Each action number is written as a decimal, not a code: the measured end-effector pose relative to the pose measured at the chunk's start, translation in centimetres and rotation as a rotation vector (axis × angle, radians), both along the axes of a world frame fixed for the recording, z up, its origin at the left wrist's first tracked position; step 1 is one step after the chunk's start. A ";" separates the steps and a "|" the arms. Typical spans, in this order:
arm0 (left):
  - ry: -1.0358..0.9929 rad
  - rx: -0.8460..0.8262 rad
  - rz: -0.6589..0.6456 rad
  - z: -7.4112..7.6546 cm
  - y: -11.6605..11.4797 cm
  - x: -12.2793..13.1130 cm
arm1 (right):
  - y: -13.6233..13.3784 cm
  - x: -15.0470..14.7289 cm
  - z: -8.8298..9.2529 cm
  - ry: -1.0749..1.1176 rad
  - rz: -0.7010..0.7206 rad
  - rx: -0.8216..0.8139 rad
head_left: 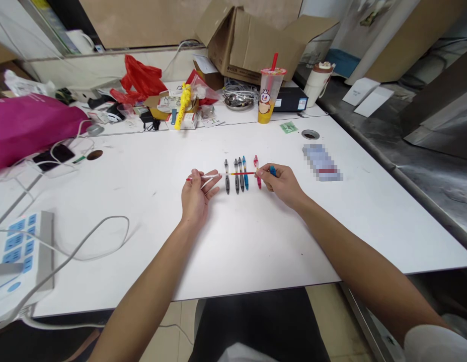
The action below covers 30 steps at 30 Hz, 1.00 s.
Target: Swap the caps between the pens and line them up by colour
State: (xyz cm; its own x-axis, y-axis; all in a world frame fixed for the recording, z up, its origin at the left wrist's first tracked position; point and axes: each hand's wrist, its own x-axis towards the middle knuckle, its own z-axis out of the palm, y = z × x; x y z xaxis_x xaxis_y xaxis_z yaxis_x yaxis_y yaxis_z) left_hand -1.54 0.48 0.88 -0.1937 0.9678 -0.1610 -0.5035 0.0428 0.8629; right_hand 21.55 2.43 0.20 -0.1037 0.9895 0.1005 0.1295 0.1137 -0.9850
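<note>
My left hand (195, 200) pinches a clear pen barrel (210, 176) with a red end, its other fingers spread below. My right hand (284, 187) is closed on a thin red ink refill (245, 173), which lies level in line with the barrel. Whether the refill's left end is inside the barrel is too small to tell. A blue pen part (273, 171) sticks up from my right fingers. Behind the refill, three grey pens (227, 184), a blue pen (246, 182) and a pink-red pen (259, 183) lie side by side on the white table (256, 241).
A blurred-out flat object (321, 162) lies to the right. At the back stand a drink cup (266, 98), a cardboard box (256, 48) and a yellow toy-like stick (183, 105). A power strip (43, 251) with cables sits front left, near a magenta bag (33, 123).
</note>
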 end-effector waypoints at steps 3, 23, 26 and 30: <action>-0.001 0.004 -0.002 0.0 0.0 0.0 | 0.0 0.0 0.0 -0.001 0.004 -0.003; -0.005 0.020 -0.014 -0.3 0.1 -0.1 | 0.0 0.2 -0.1 -0.034 0.016 -0.001; -0.003 0.023 -0.016 -0.2 0.1 0.0 | 0.0 0.2 0.0 -0.040 0.017 -0.013; 0.005 0.023 -0.062 -0.1 -0.3 0.8 | -0.4 -0.5 0.2 -0.079 0.056 -0.045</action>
State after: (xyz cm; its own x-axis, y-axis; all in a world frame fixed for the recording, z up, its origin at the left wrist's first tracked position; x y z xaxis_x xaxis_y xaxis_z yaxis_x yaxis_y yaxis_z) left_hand -0.72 0.15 0.80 -0.1345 0.9813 -0.1377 -0.4960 0.0536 0.8667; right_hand 21.05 1.99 0.36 -0.1647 0.9853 0.0458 0.2020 0.0791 -0.9762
